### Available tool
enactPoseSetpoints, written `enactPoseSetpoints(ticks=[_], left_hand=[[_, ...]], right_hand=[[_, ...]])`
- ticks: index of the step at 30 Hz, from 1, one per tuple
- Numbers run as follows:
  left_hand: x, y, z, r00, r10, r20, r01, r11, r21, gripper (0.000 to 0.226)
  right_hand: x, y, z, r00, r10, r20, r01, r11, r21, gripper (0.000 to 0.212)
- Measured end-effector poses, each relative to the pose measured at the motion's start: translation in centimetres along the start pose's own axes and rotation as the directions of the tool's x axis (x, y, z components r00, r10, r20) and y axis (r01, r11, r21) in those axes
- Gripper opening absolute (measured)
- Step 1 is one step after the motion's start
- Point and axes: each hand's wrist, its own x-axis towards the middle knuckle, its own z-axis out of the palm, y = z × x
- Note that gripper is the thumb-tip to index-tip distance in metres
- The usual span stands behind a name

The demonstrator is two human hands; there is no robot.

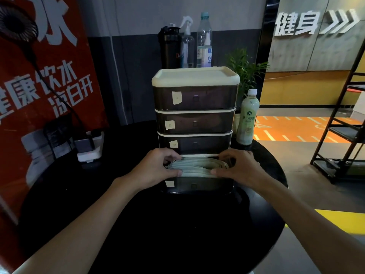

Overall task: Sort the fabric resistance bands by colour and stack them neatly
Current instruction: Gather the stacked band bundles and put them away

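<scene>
A bundle of pale green fabric resistance bands lies in the pulled-out bottom drawer of a small dark drawer cabinet with a cream lid. My left hand grips the bundle's left end, thumb in front and fingers curled over the top. My right hand grips the right end the same way. The three upper drawers are closed, each with a small paper label.
The cabinet stands on a round black table. A pale green drink bottle is at its right, a power strip at its left. Several bottles and a plant stand behind. A black metal rack is at far right.
</scene>
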Motion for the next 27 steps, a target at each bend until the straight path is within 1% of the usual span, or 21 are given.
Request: enactPoseSetpoints(ticks=[3,5,7,8,10,11,12,14,15,17,21,22,27], left_hand=[[-0.8,-0.2,0.0,0.997,0.046,-0.056,-0.046,0.999,-0.013,0.035],[-1.8,-1.0,0.2,0.987,0.071,-0.141,-0.079,0.995,-0.054,0.041],[-2.9,-2.1,0.5,0.976,0.032,-0.217,-0.054,0.994,-0.094,0.064],[-3.4,-2.7,0.7,0.976,-0.017,-0.219,-0.012,0.991,-0.131,0.079],[-3.9,-3.8,1.1,0.986,-0.106,-0.132,0.078,0.975,-0.207,0.112],[-3.9,-4.1,1.2,0.990,-0.125,-0.071,0.106,0.968,-0.228,0.125],[-3.7,-4.2,1.3,0.992,-0.123,-0.025,0.114,0.963,-0.245,0.129],[-3.2,-4.2,1.5,0.996,-0.089,0.006,0.087,0.954,-0.286,0.120],[-2.8,-4.2,1.5,0.997,-0.078,-0.001,0.074,0.953,-0.295,0.114],[-2.1,-4.3,1.6,0.997,-0.073,-0.009,0.066,0.946,-0.316,0.111],[-1.5,-5.3,1.4,0.997,-0.073,0.009,0.072,0.937,-0.342,0.131],[-1.4,-5.6,1.4,0.997,-0.072,0.013,0.072,0.938,-0.339,0.132],[-1.0,-5.9,2.2,0.994,-0.074,-0.080,0.040,0.933,-0.357,0.116]], right_hand=[[-0.8,1.5,0.5,0.997,-0.068,-0.036,0.075,0.958,0.277,0.086],[-1.3,2.3,0.9,0.996,-0.093,0.012,0.079,0.896,0.436,0.092],[-1.6,2.8,1.1,0.986,-0.153,0.063,0.098,0.849,0.519,0.095],[-1.5,3.1,1.2,0.983,-0.166,0.079,0.097,0.832,0.546,0.097],[-1.1,3.4,1.3,0.977,-0.190,0.100,0.101,0.815,0.570,0.100],[-0.9,3.5,1.3,0.971,-0.207,0.115,0.108,0.819,0.563,0.101],[-0.7,3.6,1.4,0.967,-0.214,0.139,0.106,0.833,0.544,0.108],[-0.5,4.0,1.8,0.963,-0.207,0.171,0.095,0.859,0.504,0.127],[-0.4,4.2,2.0,0.965,-0.201,0.169,0.091,0.858,0.506,0.130],[-0.2,4.5,2.3,0.977,-0.167,0.134,0.075,0.852,0.519,0.132],[0.0,4.7,2.9,0.984,-0.161,0.083,0.099,0.861,0.499,0.131],[0.0,4.6,2.9,0.985,-0.155,0.072,0.100,0.864,0.493,0.131],[0.4,4.6,3.2,0.996,-0.088,-0.016,0.084,0.866,0.494,0.132]])
